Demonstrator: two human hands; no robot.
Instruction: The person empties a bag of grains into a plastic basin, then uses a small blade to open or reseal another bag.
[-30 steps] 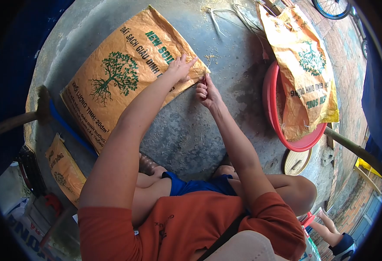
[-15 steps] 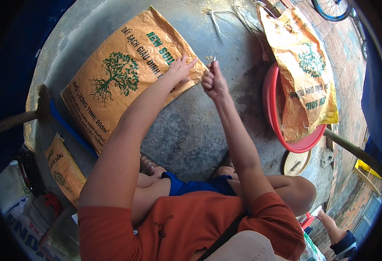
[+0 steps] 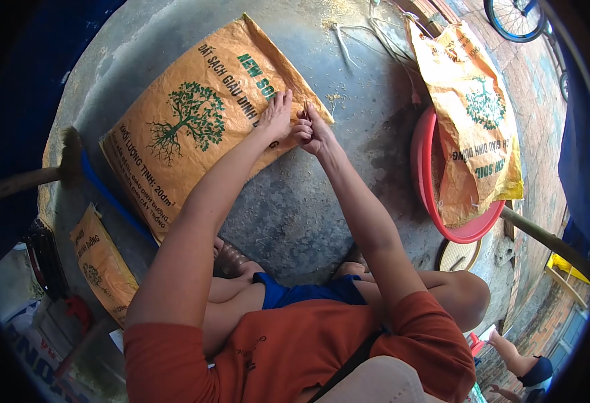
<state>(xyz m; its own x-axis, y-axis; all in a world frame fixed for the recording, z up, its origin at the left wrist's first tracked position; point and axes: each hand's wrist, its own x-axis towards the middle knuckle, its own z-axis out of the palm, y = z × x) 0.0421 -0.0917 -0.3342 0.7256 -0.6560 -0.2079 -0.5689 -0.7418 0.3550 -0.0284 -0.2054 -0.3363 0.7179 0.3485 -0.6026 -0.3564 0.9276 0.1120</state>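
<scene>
An orange sack point(image 3: 167, 127) with a green tree print and "NEW SOIL" lettering lies flat on the grey floor. My left hand point(image 3: 277, 117) rests on the sack near its right end, palm down with fingers stretched out. Beside it, my right hand point(image 3: 310, 131) is closed over the same end of the sack, its fingers curled round a small, thin dark thing that I cannot make out. The two hands are close together, and the sack's corner shows just beyond my right hand.
On the right, a red basin point(image 3: 426, 168) stands with another orange sack point(image 3: 476, 114) over it. A round woven tray point(image 3: 457, 252) lies below. A broom point(image 3: 72, 158) and a smaller sack point(image 3: 100, 262) are at the left. Another person's arm point(image 3: 510, 352) shows lower right.
My right hand has moved left and slightly down, from beside the sack's corner onto the sack's end. My left hand now lies flatter. The view has shifted slightly.
</scene>
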